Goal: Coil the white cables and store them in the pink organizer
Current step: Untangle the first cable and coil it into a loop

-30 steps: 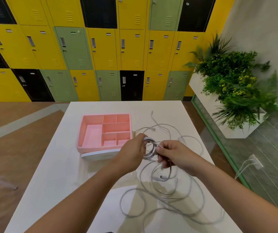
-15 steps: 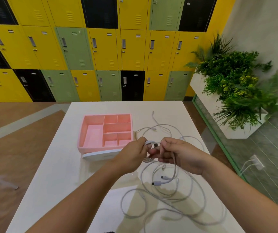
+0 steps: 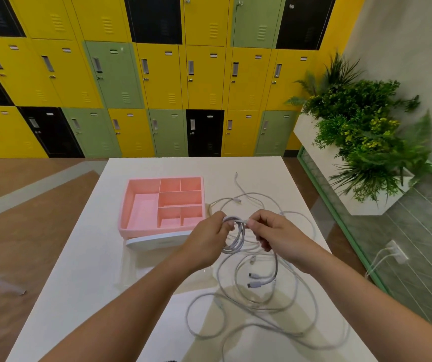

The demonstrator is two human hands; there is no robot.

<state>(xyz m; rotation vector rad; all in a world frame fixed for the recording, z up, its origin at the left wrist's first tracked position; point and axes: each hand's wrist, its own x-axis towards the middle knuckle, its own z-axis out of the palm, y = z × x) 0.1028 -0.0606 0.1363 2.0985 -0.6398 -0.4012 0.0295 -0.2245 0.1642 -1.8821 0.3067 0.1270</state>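
A small coil of white cable [image 3: 237, 236] hangs between my two hands above the white table [image 3: 84, 283]. My left hand [image 3: 205, 241] grips the coil's left side. My right hand [image 3: 275, 236] pinches the cable at the coil's top right. Below and around the hands, a tangle of loose white cables [image 3: 259, 309] lies spread on the table, with plug ends showing. The pink organizer [image 3: 131, 202], divided into several compartments with nothing in them, stands to the left of my hands on a white base.
The table's right edge borders a glass floor strip with a green rim [image 3: 340, 231]. A white planter with green plants [image 3: 366, 142] stands at the right. Yellow, green and black lockers [image 3: 157, 74] fill the back wall. A white socket with plugs [image 3: 395, 253] sits on the floor.
Both hands stayed in place while my right hand wound the cable; the coil now hangs lower and looks larger, and the loose plug ends beneath it shifted slightly.
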